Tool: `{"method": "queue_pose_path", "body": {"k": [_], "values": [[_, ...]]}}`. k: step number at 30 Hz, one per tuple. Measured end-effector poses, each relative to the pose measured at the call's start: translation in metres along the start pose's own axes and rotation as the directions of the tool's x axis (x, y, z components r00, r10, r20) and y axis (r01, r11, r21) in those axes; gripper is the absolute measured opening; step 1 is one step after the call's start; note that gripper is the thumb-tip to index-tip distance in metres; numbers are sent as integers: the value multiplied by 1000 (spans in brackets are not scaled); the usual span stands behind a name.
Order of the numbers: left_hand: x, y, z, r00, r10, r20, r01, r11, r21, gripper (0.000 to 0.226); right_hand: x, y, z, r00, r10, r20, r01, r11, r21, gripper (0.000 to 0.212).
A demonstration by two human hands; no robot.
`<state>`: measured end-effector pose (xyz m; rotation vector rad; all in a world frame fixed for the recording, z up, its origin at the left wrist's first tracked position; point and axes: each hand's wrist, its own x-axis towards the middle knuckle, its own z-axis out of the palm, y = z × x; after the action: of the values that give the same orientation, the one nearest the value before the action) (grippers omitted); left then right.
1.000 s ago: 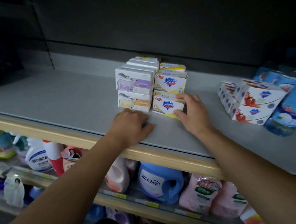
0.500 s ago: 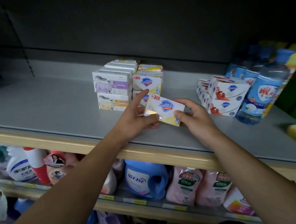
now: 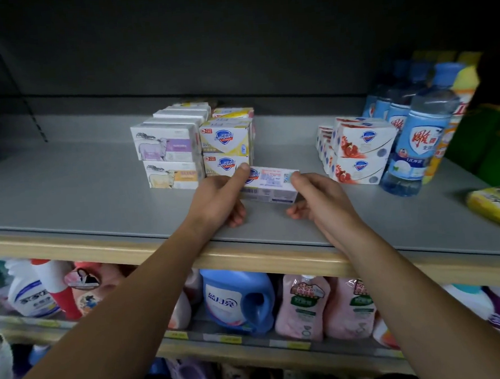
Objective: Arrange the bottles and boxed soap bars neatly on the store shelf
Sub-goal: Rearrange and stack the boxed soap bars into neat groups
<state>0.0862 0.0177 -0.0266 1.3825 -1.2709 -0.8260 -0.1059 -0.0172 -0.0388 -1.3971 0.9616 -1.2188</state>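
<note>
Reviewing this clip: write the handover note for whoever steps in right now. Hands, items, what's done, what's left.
Left hand and right hand each pinch an end of one soap box, back panel facing the camera, just above the shelf.
Done: two stacks, the purple-and-white boxes beside the yellow Safeguard boxes.
Right: red-and-white boxes in tilted rows, blue-capped bottles behind, a yellow pack lying loose.
Left: place the held box, straighten the right-hand group.

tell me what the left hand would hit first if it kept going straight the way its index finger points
Probably the lower yellow Safeguard box: the left hand points up and back toward it, fingertip nearly there. Depth is unclear.
</note>
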Motion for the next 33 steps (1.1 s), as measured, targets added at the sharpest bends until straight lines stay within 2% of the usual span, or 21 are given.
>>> {"method": "queue_pose_path", "body": {"k": [6, 12, 14, 16, 18, 21, 24, 27, 30, 33], "values": [[0, -1, 3, 998, -10, -61, 12, 1000, 22, 65, 2, -4, 3, 997, 63, -52, -66, 997, -43, 55], [-1, 0, 2, 998, 11, -57, -7, 998, 55, 67, 2, -7, 4, 994, 74, -85, -80, 995, -64, 45], [-1, -1, 0, 999, 35, -24, -34, 999, 31, 57, 3, -5, 3, 995, 65, -75, -64, 998, 9, 30], [-1, -3, -3, 996, 79, 47, -77, 996, -45, 33, 4, -3, 2, 998, 44, -39, -39, 993, 108, 11], [-1, -5, -7, 987, 125, 103, -106, 979, -171, 8, 6, 0, 0, 1000, 7, -17, -5, 991, 131, 13], [0, -9, -9, 979, 170, 111, -140, 962, -235, 36, 8, 8, -1, 997, -50, -55, 53, 997, 49, 26], [-1, -10, -7, 983, 167, 75, -149, 968, -202, 28, 6, 12, -3, 994, -94, -55, 90, 994, -58, 55], [1, -12, -9, 985, 144, 92, -123, 972, -201, 29, 5, 13, -1, 991, -130, 4, 130, 985, -115, 43], [0, -13, -13, 983, 138, 117, -98, 949, -299, 36, 2, 9, 1, 981, -193, 11, 191, 961, -202, 41], [-2, -12, -14, 978, 168, 120, -104, 904, -415, 29, -2, 5, 2, 979, -196, 53, 200, 976, -87, 29]]}}
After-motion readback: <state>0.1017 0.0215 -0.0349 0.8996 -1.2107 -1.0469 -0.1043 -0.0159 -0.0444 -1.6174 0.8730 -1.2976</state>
